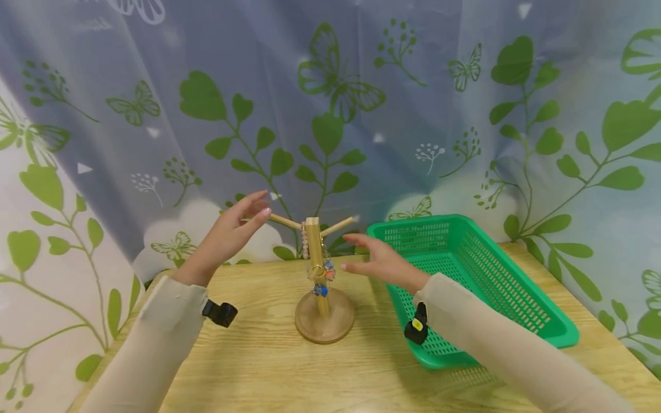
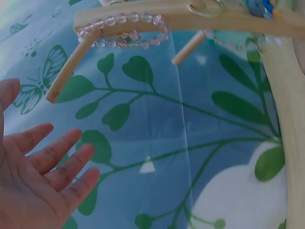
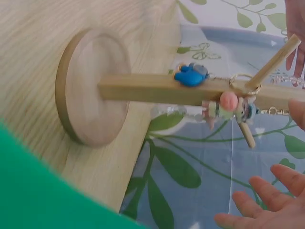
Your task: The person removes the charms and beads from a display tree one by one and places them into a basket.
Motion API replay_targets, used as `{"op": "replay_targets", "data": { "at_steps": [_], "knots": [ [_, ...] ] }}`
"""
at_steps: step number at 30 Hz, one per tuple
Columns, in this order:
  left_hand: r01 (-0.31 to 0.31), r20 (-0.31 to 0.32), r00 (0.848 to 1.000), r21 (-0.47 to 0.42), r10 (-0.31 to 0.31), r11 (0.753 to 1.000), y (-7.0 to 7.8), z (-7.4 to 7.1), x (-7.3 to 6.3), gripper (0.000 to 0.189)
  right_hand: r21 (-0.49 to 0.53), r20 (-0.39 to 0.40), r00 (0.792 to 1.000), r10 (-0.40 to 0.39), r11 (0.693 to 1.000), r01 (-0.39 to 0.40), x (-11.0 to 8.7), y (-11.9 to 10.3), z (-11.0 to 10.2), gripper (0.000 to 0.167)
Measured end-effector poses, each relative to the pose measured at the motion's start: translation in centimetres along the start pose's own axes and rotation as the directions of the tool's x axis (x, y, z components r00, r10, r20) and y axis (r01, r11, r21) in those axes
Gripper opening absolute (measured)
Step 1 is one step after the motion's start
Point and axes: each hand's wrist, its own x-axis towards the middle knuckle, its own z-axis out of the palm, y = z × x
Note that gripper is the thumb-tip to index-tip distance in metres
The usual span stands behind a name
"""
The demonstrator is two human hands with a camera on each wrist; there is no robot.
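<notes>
A wooden stand (image 1: 324, 327) with a round base, a square post and slanted pegs stands upright on the table. A pink and clear beaded bracelet (image 2: 121, 18) hangs on an upper peg. Lower pegs carry keychains: a blue figure (image 3: 190, 75) and a pale figure with a pink round part (image 3: 229, 101), the latter on the side toward my right hand. My left hand (image 1: 227, 238), fingers extended, is beside the tip of the upper left peg and grips nothing. On the other side my right hand (image 1: 384, 264) is held apart from the stand, fingers spread and holding nothing.
To the right, a green perforated plastic basket (image 1: 565, 332) stands on the wooden table (image 1: 248, 355), partly under my right forearm. Behind the table hangs a curtain (image 1: 279, 69) printed with leaves and butterflies.
</notes>
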Motion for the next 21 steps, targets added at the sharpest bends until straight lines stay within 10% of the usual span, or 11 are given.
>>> {"op": "replay_targets", "data": {
  "at_steps": [21],
  "knots": [
    [0.017,-0.044,0.998,-0.365,-0.036,0.931,-0.1,1.3,0.7,0.044,0.292,-0.034,0.992,0.122,0.951,-0.107,1.2,-0.8,1.6,0.055]
  ]
}}
